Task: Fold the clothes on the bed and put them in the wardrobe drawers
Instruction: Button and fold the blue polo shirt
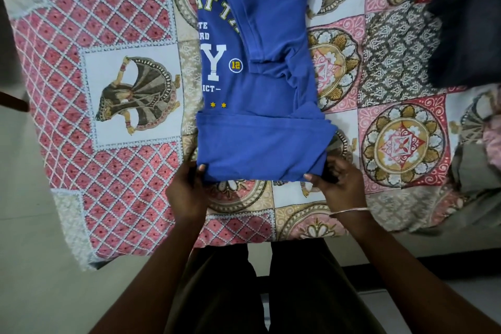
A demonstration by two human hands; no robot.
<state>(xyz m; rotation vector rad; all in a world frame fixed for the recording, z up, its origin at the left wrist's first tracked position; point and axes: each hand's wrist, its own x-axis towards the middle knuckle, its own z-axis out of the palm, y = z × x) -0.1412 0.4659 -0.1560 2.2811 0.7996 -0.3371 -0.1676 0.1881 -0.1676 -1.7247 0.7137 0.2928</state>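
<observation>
— What was hard to see?

— The top of the soft blue cotton T-shirt with white and yellow letters (257, 95) ran off the picture. Its folded side covered some of the letters. A dark heap of clothes (466, 32) on the right was blurry and cut off, and so was a pale bundle (485, 138) under it.

— Where was the shirt?

— It lay flat on the patchwork bedspread of pink diamonds and round flower shapes (122, 16), with its near end folded up in a thick band.

— And the hands?

— The left hand (187, 190) pinched the band's left corner. The right hand (336, 184), with a thin bangle (349, 210) at the wrist, pinched the right corner.
</observation>
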